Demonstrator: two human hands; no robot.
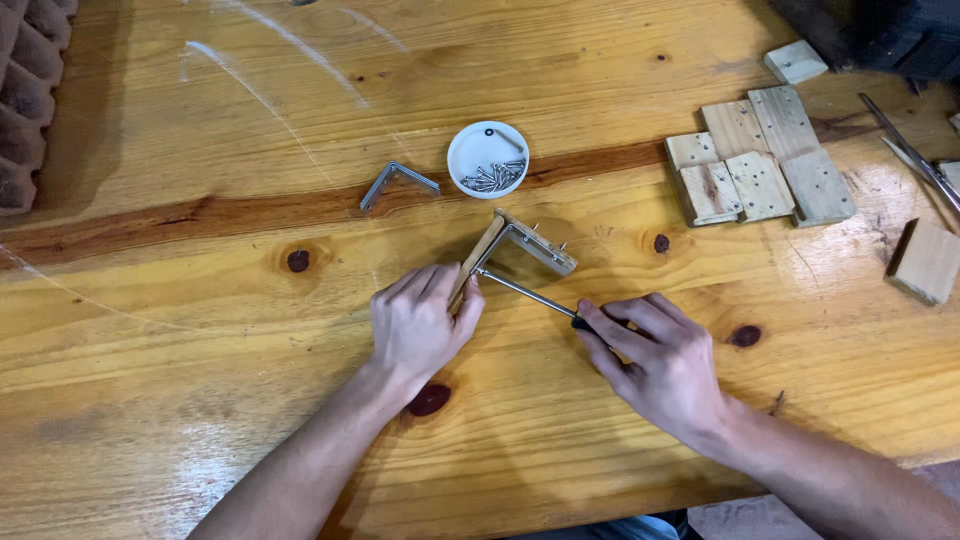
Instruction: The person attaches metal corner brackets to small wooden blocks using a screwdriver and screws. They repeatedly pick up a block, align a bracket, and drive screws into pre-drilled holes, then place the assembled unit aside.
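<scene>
Varnished knotty pine table (200,330), wooden blocks (760,165) at two o'clock.
Left hand (418,325) grips wooden corner piece (515,245); right hand (655,355) grips screwdriver (525,293), tip pointing ten o'clock.

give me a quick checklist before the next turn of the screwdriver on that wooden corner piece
1. Left hand steadies the wooden corner piece: ok.
2. Right hand grips the screwdriver handle: ok.
3. Tip seated in the screw head: cannot tell, too small.
4. Metal bracket sits in the inner corner: ok.
5. Spare screws in white dish nearby: ok.
6. Fingers away from the protruding screw tips: ok.
</scene>
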